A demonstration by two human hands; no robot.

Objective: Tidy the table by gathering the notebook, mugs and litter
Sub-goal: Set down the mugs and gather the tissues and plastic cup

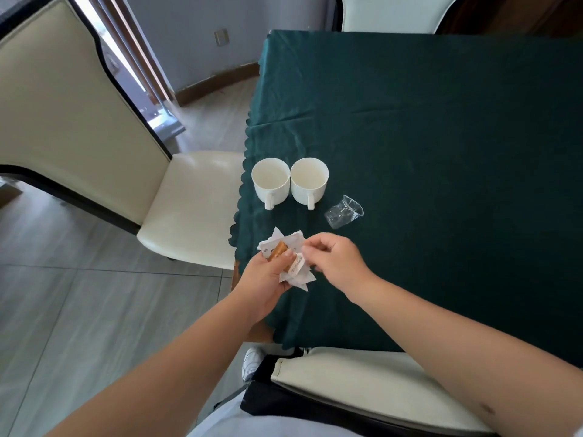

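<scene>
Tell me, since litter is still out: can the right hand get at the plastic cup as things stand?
Probably yes. The plastic cup lies on its side on bare cloth just beyond the right hand, with nothing between them. But its fingers pinch the wrappers that the left hand holds, so it must let go first.

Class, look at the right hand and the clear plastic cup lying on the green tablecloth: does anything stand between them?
Nothing visible does. The clear plastic cup lies on its side on the green tablecloth, beyond the right hand, with only bare cloth between them. The two white mugs stand off to the left, and the left hand holds the wrappers.
</scene>
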